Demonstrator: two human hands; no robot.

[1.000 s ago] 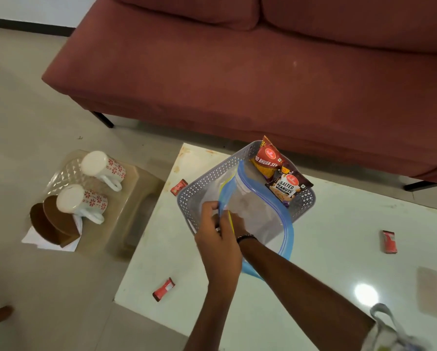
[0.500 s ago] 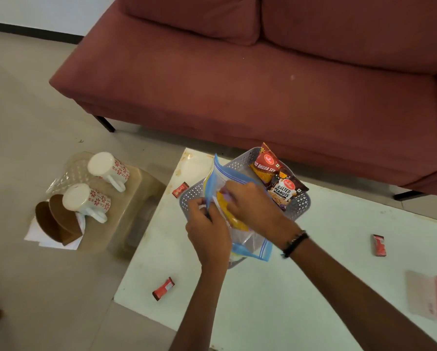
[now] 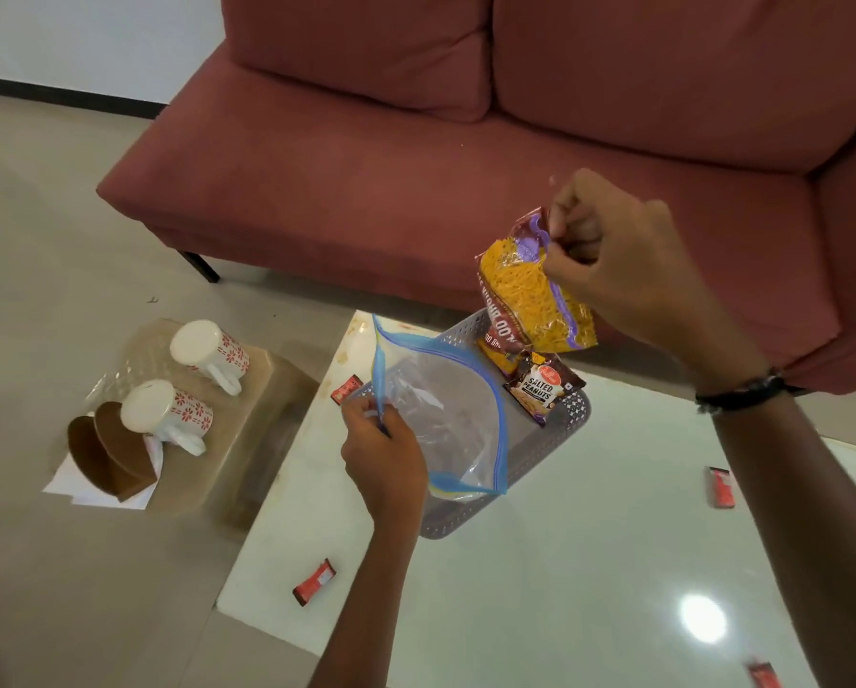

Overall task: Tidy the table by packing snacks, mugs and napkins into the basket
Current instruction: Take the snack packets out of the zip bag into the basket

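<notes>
My right hand (image 3: pixel 619 255) grips the top of a clear packet of yellow sev snack (image 3: pixel 530 290), held in the air above the far end of the grey perforated basket (image 3: pixel 560 429). My left hand (image 3: pixel 381 454) pinches the blue zip edge of a clear zip bag (image 3: pixel 446 419) that lies open over the basket. Inside the basket lean a red snack packet (image 3: pixel 498 342) and a salted peanuts packet (image 3: pixel 542 389). Two white mugs with red flowers (image 3: pixel 207 347) (image 3: pixel 163 412) lie on a low stool to the left, beside brown coasters (image 3: pixel 113 449) on white napkins (image 3: pixel 68 484).
The white glossy table (image 3: pixel 540 588) carries small red sachets (image 3: pixel 314 581) (image 3: pixel 347 388) (image 3: pixel 721 486) (image 3: pixel 763 676). A red sofa (image 3: pixel 416 166) stands close behind the table. Beige floor tiles lie to the left.
My right hand has pulled the yellow snack packet out of the zip bag and lifted it up and to the right. The left hand still holds the bag's edge.
</notes>
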